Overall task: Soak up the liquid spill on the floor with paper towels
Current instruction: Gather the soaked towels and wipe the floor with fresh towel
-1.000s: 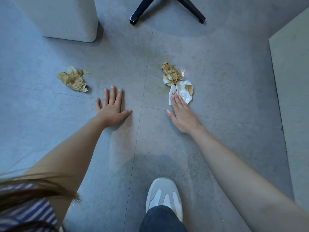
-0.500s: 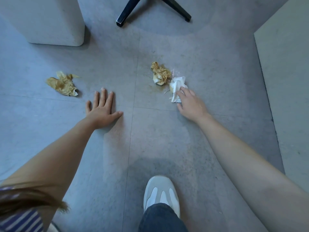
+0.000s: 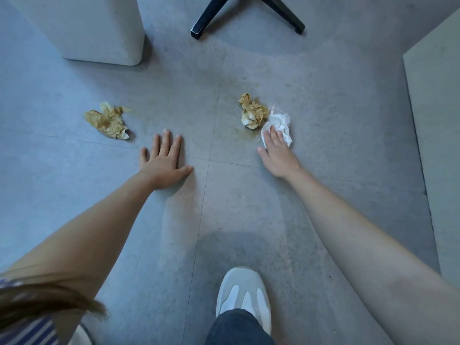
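Observation:
My right hand (image 3: 278, 155) lies flat with its fingers pressing a white paper towel (image 3: 282, 124) onto the grey floor. Right beside the towel, to its left, sits a crumpled brown-soaked towel (image 3: 252, 112). A thin brownish wet smear (image 3: 251, 135) shows on the tile under and in front of that wad, and a small glint of liquid lies just behind the white towel. A second soaked wad (image 3: 108, 120) lies apart at the left. My left hand (image 3: 164, 163) rests palm down on the floor, fingers spread, holding nothing.
A white rounded bin or pedestal (image 3: 99, 28) stands at the back left. Black chair legs (image 3: 206, 18) reach in at the top centre. A pale panel (image 3: 438, 120) runs along the right. My white shoe (image 3: 245, 292) is planted at the bottom centre.
My right hand slid the white towel rightward and back across the wet patch, ending flat on it beside the brown wad. My left hand stayed planted.

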Demonstrator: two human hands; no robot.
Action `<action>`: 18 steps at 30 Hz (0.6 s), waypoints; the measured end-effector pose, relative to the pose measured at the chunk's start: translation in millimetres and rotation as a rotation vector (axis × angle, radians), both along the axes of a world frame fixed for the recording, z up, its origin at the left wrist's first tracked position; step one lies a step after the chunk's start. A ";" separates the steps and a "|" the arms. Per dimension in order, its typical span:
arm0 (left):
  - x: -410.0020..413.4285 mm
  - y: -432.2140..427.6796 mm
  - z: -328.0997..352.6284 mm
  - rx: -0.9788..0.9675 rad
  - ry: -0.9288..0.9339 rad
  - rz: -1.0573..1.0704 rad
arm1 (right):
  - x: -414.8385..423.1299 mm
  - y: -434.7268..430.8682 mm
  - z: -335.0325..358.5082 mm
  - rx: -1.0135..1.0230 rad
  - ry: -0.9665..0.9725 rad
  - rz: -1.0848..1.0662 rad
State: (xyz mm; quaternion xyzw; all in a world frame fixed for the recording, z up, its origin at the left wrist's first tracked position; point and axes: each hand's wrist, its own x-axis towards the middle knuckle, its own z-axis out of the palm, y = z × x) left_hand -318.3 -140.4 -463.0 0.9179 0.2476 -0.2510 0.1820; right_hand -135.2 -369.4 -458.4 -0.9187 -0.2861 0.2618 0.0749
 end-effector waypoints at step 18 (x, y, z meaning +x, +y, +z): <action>-6.1 4.6 -14.5 -0.010 -0.047 -0.010 | -14.4 78.9 7.2 0.197 0.040 0.161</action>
